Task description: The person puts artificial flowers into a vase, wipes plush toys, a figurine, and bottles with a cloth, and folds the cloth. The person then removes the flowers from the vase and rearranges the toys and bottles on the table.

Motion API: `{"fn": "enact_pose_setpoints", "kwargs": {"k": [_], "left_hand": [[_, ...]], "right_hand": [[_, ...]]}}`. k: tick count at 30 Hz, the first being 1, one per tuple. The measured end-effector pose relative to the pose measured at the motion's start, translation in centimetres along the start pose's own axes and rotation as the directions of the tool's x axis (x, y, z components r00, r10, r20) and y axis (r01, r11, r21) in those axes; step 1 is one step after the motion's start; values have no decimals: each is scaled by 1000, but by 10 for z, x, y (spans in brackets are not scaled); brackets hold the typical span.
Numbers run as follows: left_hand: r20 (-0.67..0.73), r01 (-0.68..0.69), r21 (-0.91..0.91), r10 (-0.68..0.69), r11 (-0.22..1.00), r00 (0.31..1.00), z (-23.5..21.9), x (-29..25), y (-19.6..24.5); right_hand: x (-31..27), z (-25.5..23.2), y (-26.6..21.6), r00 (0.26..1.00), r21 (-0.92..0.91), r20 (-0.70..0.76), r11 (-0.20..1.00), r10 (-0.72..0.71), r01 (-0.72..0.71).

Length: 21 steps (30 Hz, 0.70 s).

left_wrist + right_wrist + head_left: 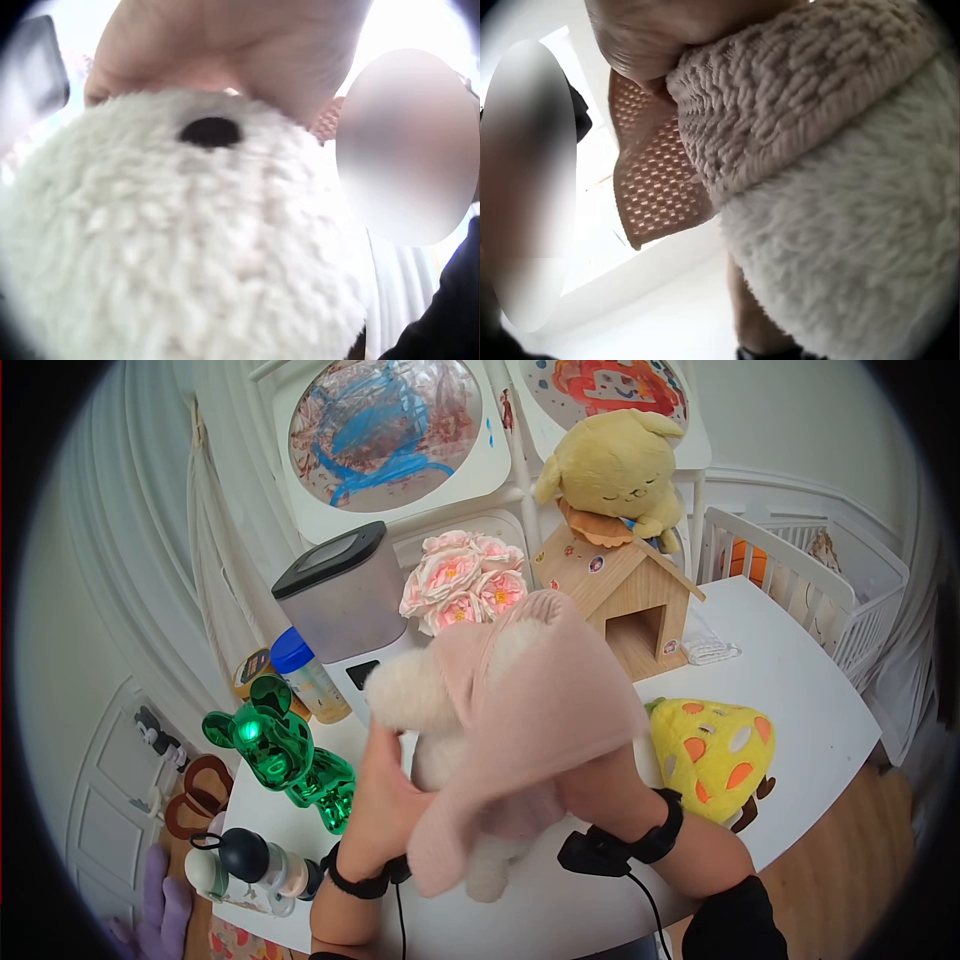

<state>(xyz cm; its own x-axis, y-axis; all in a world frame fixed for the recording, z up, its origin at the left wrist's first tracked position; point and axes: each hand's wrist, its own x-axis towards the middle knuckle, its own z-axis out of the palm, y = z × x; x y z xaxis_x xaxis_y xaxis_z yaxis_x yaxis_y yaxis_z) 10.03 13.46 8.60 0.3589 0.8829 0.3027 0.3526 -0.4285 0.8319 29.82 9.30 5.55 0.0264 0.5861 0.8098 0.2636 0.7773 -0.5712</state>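
A white fluffy plush toy (400, 695) is held up over the middle of the table, wearing a pink knitted garment (780, 105). A pink cloth piece (550, 690) drapes over its upper part and hangs down toward the left. My left hand (395, 795) grips the toy from the left, thumb along its side. In the left wrist view, white fleece with a dark oval spot (211, 132) fills the space below that hand. From the right, my right hand (605, 790) holds the toy, its fingers hidden under the cloth. Pink mesh fabric (660, 187) hangs beside the knit in the right wrist view.
On the white table (800, 690), a shiny green bear figure (285, 750) and bottles (250, 860) stand left. Behind are a grey-lidded container (340, 595), pink flowers (465, 580) and a wooden house (620, 590) topped by a yellow plush (615, 475). A yellow strawberry-shaped plush (715, 755) sits right.
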Motion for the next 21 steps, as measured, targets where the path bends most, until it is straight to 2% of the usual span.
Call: {"fn": "enact_pose_setpoints", "kwargs": {"k": [1,2,4,5,6,8,9,11,12,13,14,15,16,17,18,20,21], "left_hand": [[136,25,-56,-17,998,991,1,5,-5],[267,54,-112,-23,992,963,3,9,-8],[301,40,-69,-18,997,954,6,7,-8],[292,-77,-110,106,991,950,8,4,-3],[279,-190,-148,225,970,933,9,2,1],[284,-218,-138,250,966,926,10,-1,-5],[260,-266,-155,300,951,918,12,0,-13],[232,-318,-175,353,932,906,15,2,-15],[202,-230,-240,281,943,938,17,5,-12],[181,-140,-306,202,942,962,19,6,-10],[185,-138,-307,202,941,962,20,8,-12],[172,-160,-273,212,949,962,20,10,-15],[157,-182,-238,223,954,962,18,12,-17],[155,-182,-237,222,954,963,16,13,-15],[188,-172,-258,225,951,956,14,13,-10],[217,-162,-280,227,946,949,10,14,-10],[222,-173,-290,242,941,945,8,15,-14]], "right_hand": [[1,2,5,994,172,-50,981,96,-86],[2,5,7,994,170,-54,982,94,-84],[3,9,10,980,505,-107,858,169,-92],[7,4,-3,926,584,-28,758,376,-290],[2,3,4,926,584,-30,758,377,-290],[-13,4,25,977,269,-119,953,178,-141],[-18,1,27,976,270,-117,952,182,-145],[-22,-8,29,950,412,21,863,311,-292],[-21,-12,28,950,408,22,865,310,-292],[-20,-15,26,931,468,24,819,365,-333],[-19,-18,25,908,527,29,765,419,-370],[-18,-19,26,906,527,27,764,422,-372],[-17,-20,26,867,771,-1,552,498,-316],[-14,-21,27,819,935,0,291,574,-204],[-11,-24,28,820,935,4,289,573,-207],[-5,-33,29,826,858,-216,505,521,-94],[-2,-35,25,826,858,-216,505,520,-94]]}}
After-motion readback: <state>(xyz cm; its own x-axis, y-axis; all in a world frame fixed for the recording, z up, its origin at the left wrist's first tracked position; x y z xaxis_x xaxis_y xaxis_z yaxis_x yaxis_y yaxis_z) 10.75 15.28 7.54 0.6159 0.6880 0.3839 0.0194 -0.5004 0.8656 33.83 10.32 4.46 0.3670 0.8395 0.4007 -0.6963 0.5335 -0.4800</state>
